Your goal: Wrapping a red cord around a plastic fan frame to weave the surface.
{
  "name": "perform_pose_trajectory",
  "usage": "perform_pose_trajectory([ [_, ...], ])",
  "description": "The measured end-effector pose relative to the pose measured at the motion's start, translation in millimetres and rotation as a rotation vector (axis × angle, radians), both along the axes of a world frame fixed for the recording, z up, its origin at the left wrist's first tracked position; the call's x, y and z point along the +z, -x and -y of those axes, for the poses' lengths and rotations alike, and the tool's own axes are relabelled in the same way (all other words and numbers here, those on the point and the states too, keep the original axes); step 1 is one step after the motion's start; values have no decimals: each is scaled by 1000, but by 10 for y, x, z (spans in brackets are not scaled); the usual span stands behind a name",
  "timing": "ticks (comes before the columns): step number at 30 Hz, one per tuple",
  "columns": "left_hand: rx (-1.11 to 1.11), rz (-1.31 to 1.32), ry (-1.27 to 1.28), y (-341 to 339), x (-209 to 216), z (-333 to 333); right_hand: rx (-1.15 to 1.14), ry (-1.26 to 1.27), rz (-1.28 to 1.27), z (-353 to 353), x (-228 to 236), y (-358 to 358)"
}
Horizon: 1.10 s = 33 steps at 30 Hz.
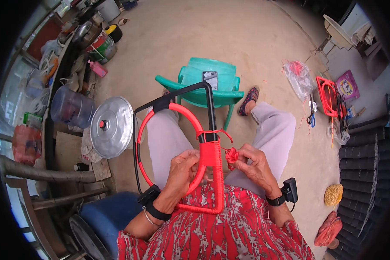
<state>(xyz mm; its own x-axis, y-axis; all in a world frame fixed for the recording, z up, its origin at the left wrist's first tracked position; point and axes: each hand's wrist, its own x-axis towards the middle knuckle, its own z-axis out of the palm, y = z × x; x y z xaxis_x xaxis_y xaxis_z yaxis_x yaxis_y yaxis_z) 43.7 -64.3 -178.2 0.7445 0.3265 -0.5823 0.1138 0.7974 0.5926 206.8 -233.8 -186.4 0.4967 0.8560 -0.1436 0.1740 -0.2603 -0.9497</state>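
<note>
A black frame with rounded corners stands tilted over my lap. Red cord is wound tightly round its near side and right side, and a ring inside it is partly covered in red. My left hand is closed at the wrapped strip where ring and frame meet; its fingertips are partly hidden there. Just right of the frame, my right hand pinches a bunched bundle of red cord. A thin strand runs from the bundle toward the frame, and a loose red end sticks out above it.
Ahead stands a green plastic stool bearing a phone. A metal lid and blue barrel are at left. On the right floor lie scissors, another red-wound frame and a plastic bag.
</note>
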Motion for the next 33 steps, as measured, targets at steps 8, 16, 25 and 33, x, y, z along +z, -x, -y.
perform_pose_trajectory([
  [8, -42, 206, -68, -27, 116, -37, -667, -831, -811, 1534, -60, -1057],
  [16, -84, 302, 47, 23, 237, -148, -1105, -1106, -828, 2912, -543, -1366],
  [25, -41, 454, -17, 130, 448, -259, -491, -658, -804, 616, 271, -490],
  [33, -19, 372, -86, 249, 714, -238, 201, -322, -783, -498, 786, 126],
])
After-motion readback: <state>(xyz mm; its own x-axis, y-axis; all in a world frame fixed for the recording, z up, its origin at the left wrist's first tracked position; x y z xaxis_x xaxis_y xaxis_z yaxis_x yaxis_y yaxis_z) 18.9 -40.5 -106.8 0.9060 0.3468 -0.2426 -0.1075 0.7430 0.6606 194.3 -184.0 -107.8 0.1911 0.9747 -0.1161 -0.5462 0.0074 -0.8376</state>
